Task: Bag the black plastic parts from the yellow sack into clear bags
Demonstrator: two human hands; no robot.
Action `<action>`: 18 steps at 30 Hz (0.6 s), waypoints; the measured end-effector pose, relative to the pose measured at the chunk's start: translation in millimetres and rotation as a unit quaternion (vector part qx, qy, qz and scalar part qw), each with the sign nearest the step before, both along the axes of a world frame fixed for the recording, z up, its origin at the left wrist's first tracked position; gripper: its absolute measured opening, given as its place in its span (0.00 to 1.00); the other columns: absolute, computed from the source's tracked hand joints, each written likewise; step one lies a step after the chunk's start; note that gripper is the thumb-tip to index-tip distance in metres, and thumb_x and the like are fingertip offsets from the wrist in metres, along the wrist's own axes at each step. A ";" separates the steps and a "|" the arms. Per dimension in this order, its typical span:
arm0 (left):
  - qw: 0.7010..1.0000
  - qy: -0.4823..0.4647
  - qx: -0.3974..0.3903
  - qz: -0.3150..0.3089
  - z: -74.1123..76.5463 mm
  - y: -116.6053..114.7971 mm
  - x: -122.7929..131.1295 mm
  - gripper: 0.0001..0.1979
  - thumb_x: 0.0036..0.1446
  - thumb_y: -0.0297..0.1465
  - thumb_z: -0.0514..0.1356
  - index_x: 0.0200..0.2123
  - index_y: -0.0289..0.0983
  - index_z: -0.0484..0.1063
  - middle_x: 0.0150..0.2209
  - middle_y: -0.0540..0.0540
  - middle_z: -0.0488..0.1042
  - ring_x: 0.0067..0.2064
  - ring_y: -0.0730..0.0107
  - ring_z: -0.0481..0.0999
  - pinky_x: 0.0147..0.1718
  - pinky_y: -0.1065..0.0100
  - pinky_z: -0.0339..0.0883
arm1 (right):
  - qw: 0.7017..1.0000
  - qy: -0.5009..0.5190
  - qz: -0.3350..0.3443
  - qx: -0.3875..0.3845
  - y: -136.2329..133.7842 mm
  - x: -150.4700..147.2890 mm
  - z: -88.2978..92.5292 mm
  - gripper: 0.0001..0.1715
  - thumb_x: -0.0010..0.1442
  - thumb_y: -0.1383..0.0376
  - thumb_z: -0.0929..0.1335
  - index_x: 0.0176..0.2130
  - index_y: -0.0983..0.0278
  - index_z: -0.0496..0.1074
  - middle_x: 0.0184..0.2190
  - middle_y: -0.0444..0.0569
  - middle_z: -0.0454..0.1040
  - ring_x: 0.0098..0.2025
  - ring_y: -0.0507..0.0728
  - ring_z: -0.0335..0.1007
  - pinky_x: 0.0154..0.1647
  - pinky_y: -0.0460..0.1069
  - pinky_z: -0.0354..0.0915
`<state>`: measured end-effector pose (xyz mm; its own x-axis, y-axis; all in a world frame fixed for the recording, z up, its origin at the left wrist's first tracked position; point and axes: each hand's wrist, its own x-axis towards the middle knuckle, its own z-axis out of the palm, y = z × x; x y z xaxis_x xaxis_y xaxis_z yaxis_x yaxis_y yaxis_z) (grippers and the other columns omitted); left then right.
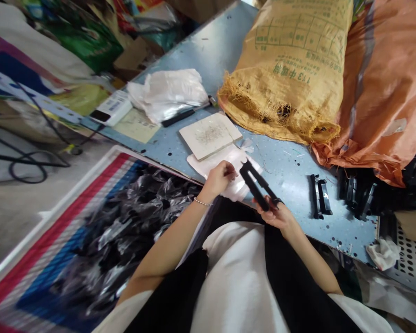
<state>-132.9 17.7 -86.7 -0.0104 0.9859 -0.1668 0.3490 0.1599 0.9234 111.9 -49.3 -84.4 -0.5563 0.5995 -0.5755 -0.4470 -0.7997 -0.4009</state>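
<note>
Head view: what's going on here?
A person's right hand holds a forked black part at the edge of a blue table. The left hand, fingers bunched, is by a clear plastic bag; whether it grips anything is unclear. More black pieces lie on the table to the right, and a striped container on the left holds plastic-wrapped dark items.

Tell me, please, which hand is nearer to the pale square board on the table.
Left: the left hand is just on the near side of the pale square board; the right hand, holding a black forked part, is farther off, to the person's right.
</note>
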 end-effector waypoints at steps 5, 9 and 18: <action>0.967 0.183 0.167 -0.056 2.5 -0.7 -13.4 0.13 0.56 0.22 0.51 0.34 0.36 0.76 0.38 0.43 0.79 0.44 0.62 0.77 0.50 0.58 0.72 | 0.996 -0.070 -0.020 -0.042 -5.8 2.1 -7.9 0.12 0.56 0.65 0.74 0.36 0.68 0.70 0.23 0.50 0.75 0.18 0.44 0.59 0.14 0.37 0.56; 0.936 0.247 0.230 -0.097 13.0 -8.5 -10.6 0.22 0.60 0.22 0.48 0.53 0.33 0.74 0.54 0.38 0.75 0.57 0.59 0.73 0.60 0.54 0.67 | 0.997 0.036 0.020 -0.061 -3.9 3.7 -3.0 0.14 0.60 0.63 0.73 0.41 0.71 0.71 0.25 0.47 0.72 0.19 0.43 0.57 0.14 0.35 0.57; 0.906 0.126 0.300 -0.269 49.0 -79.4 44.9 0.34 0.62 0.20 0.48 0.70 0.44 0.51 0.65 0.41 0.65 0.65 0.65 0.67 0.63 0.59 0.67 | 0.978 -0.148 -0.061 0.136 6.5 -31.2 -5.2 0.09 0.53 0.64 0.73 0.28 0.63 0.69 0.20 0.38 0.62 0.20 0.46 0.54 0.16 0.39 0.54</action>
<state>-88.1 -61.7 -37.8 0.5358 0.7716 0.3429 0.4387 -0.6014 0.6677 80.7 -42.8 -89.7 -0.3047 0.8044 -0.5101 -0.3637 -0.5932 -0.7182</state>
